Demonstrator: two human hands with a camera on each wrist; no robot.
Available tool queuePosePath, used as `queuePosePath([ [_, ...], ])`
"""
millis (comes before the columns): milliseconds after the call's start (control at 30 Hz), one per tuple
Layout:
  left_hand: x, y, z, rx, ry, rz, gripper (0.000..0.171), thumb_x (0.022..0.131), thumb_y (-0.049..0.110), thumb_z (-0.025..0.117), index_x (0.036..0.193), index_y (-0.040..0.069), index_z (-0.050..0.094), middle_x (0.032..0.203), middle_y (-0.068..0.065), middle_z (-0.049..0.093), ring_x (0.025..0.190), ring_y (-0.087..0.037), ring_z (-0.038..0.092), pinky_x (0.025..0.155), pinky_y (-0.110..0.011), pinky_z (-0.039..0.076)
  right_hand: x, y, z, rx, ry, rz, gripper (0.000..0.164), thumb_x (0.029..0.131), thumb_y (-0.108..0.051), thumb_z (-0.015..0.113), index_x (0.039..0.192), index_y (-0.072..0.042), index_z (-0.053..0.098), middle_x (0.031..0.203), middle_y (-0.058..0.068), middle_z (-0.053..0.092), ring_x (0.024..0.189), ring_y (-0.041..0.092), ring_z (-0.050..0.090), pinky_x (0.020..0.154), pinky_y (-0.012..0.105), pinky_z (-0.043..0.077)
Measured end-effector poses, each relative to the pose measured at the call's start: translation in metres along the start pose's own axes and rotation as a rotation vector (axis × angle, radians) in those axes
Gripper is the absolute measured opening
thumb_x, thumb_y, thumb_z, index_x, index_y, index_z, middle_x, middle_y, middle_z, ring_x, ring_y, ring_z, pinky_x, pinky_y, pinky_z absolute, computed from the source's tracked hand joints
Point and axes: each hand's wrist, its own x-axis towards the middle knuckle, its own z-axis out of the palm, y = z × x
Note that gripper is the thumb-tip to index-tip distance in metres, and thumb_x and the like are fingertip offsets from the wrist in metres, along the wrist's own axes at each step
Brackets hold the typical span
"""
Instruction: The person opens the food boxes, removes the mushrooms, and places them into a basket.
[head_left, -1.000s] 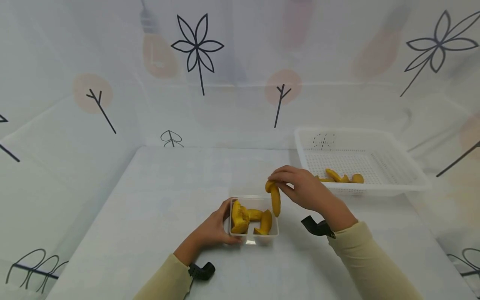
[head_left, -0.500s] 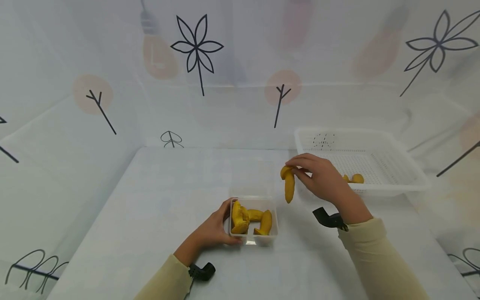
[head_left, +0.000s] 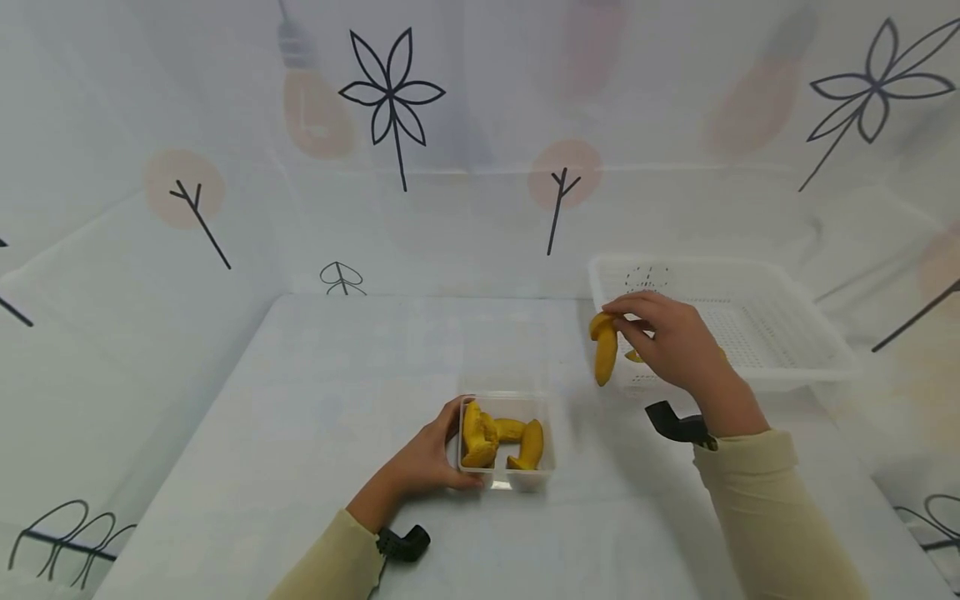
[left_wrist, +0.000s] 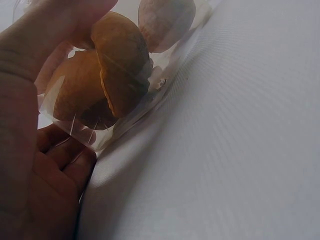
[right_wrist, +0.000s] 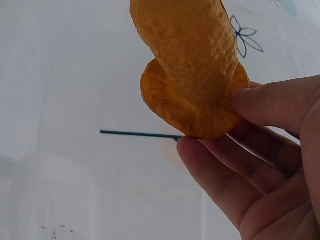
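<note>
My left hand (head_left: pixel 423 458) grips the left side of a small clear plastic container (head_left: pixel 551 446) on the table. Several yellow mushrooms (head_left: pixel 480 446) lie inside it. Through its clear wall, the left wrist view shows a mushroom cap (left_wrist: pixel 125 65) close to the fingers. Held by the cap, another yellow mushroom (head_left: pixel 606 358) hangs stem-down from my right hand (head_left: pixel 671 337), in front of the basket's left end. In the right wrist view, thumb and fingers pinch the edge of this mushroom's (right_wrist: pixel 197 65) gilled cap.
A white perforated plastic basket (head_left: pixel 817 346) stands at the back right, partly hidden by the right hand. Inside it, a bit of yellow mushroom (head_left: pixel 633 356) shows beneath that hand. Patterned white cloth (head_left: pixel 465 225) rises behind the table.
My right hand has carried the mushroom up and to the right, from over the container's right edge to the basket's near left corner. The left hand and container stay about where they were.
</note>
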Motion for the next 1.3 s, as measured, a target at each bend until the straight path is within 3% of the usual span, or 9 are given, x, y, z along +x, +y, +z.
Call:
queuePosePath([
  [167, 0.000, 0.000, 0.000, 0.001, 0.001, -0.001, 0.117, 0.065, 0.041, 0.088, 0.153, 0.022, 0.015, 0.157, 0.005, 0.031, 0.145, -0.010, 0.030, 0.119, -0.042, 0.028, 0.001, 0.005, -0.008, -0.015, -0.001, 0.065, 0.025, 0.085, -0.001, 0.071, 0.108, -0.008, 0.071, 0.106, 0.005, 0.070, 0.089, 0.023, 0.070, 0.073, 0.035, 0.059],
  [300, 0.000, 0.000, 0.000, 0.007, 0.001, -0.001, 0.115, 0.066, 0.041, 0.088, 0.153, 0.025, 0.015, 0.156, 0.007, 0.030, 0.145, -0.011, 0.030, 0.118, -0.041, 0.029, 0.001, 0.013, -0.015, -0.024, 0.020, 0.103, 0.024, 0.086, -0.002, 0.070, 0.109, -0.008, 0.071, 0.108, 0.005, 0.069, 0.093, 0.023, 0.069, 0.074, 0.017, 0.055],
  [433, 0.000, 0.001, 0.000, 0.008, -0.001, 0.008, 0.115, 0.066, 0.040, 0.087, 0.153, 0.027, 0.013, 0.156, 0.007, 0.030, 0.145, -0.014, 0.031, 0.118, -0.043, 0.029, 0.000, 0.022, -0.018, -0.027, 0.042, 0.122, 0.024, 0.086, -0.003, 0.070, 0.109, -0.007, 0.071, 0.108, 0.006, 0.070, 0.097, 0.024, 0.066, 0.074, -0.003, 0.042],
  [667, -0.001, 0.004, 0.000, -0.006, 0.001, -0.014, 0.115, 0.066, 0.039, 0.088, 0.154, 0.027, 0.014, 0.157, 0.009, 0.029, 0.145, -0.012, 0.030, 0.119, -0.042, 0.028, -0.004, 0.039, -0.021, -0.028, 0.050, 0.201, 0.021, 0.089, -0.007, 0.068, 0.110, -0.009, 0.072, 0.109, 0.007, 0.070, 0.098, 0.027, 0.067, 0.073, -0.010, 0.035],
  [767, 0.000, 0.004, 0.000, -0.009, 0.001, -0.013, 0.115, 0.067, 0.038, 0.088, 0.154, 0.024, 0.014, 0.157, 0.008, 0.029, 0.146, -0.013, 0.030, 0.119, -0.043, 0.028, -0.006, 0.045, -0.024, -0.029, 0.030, 0.265, 0.021, 0.092, -0.011, 0.065, 0.112, -0.008, 0.071, 0.112, 0.009, 0.069, 0.101, 0.029, 0.066, 0.075, 0.002, 0.047],
  [833, 0.000, 0.004, 0.000, -0.007, -0.001, -0.010, 0.116, 0.066, 0.038, 0.088, 0.154, 0.022, 0.014, 0.157, 0.006, 0.029, 0.146, -0.013, 0.029, 0.119, -0.043, 0.028, -0.008, 0.049, -0.026, -0.029, 0.012, 0.314, 0.022, 0.093, -0.012, 0.064, 0.114, -0.007, 0.070, 0.115, 0.010, 0.068, 0.104, 0.031, 0.064, 0.078, 0.019, 0.055],
  [900, 0.000, 0.003, 0.000, -0.004, -0.002, -0.009, 0.117, 0.066, 0.039, 0.088, 0.154, 0.020, 0.013, 0.158, 0.005, 0.029, 0.146, -0.013, 0.029, 0.118, -0.043, 0.028, -0.010, 0.054, -0.028, -0.029, -0.005, 0.360, 0.024, 0.094, -0.012, 0.062, 0.116, -0.006, 0.069, 0.118, 0.013, 0.066, 0.108, 0.033, 0.062, 0.082, 0.037, 0.056],
  [1000, 0.000, 0.003, 0.000, 0.001, 0.001, -0.008, 0.117, 0.066, 0.040, 0.087, 0.154, 0.019, 0.013, 0.158, 0.003, 0.028, 0.146, -0.015, 0.030, 0.118, -0.043, 0.029, -0.012, 0.061, -0.030, -0.026, -0.036, 0.417, 0.028, 0.096, -0.014, 0.059, 0.121, -0.003, 0.065, 0.123, 0.018, 0.063, 0.114, 0.038, 0.058, 0.086, 0.051, 0.052],
  [1300, -0.001, 0.004, 0.001, -0.005, 0.004, -0.040, 0.116, 0.066, 0.039, 0.088, 0.154, 0.023, 0.014, 0.158, 0.007, 0.028, 0.145, -0.010, 0.029, 0.119, -0.042, 0.028, -0.015, 0.082, -0.031, -0.065, -0.128, 0.564, 0.035, 0.100, -0.022, 0.052, 0.128, -0.002, 0.058, 0.129, 0.025, 0.056, 0.113, 0.046, 0.055, 0.091, 0.061, 0.048],
])
